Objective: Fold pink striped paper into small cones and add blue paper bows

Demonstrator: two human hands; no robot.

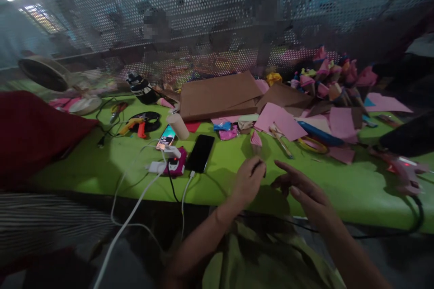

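My left hand point(250, 177) is closed, its fingers curled around the lower end of a small pink folded-paper piece point(256, 139) that sticks up beyond the knuckles. The part inside the fingers is hidden. Just to the right, my right hand point(305, 191) hangs over the green table point(220, 194) with its index finger stretched out and the others loosely bent, nothing visible in it. Left of my left hand lies a black phone point(200, 153) with a white cable. Pink paper sheets point(280, 121) and a pencil-like stick point(280, 139) lie beyond my hands.
A brown cardboard box point(219, 97) stands at the back, with a bundle of pink paper pieces point(325, 76) to its right. A pink glue gun point(403, 169) sits far right. Chargers fill a magenta power strip point(176, 164). An orange-yellow glue gun point(135, 126) and bottle point(142, 87) are left.
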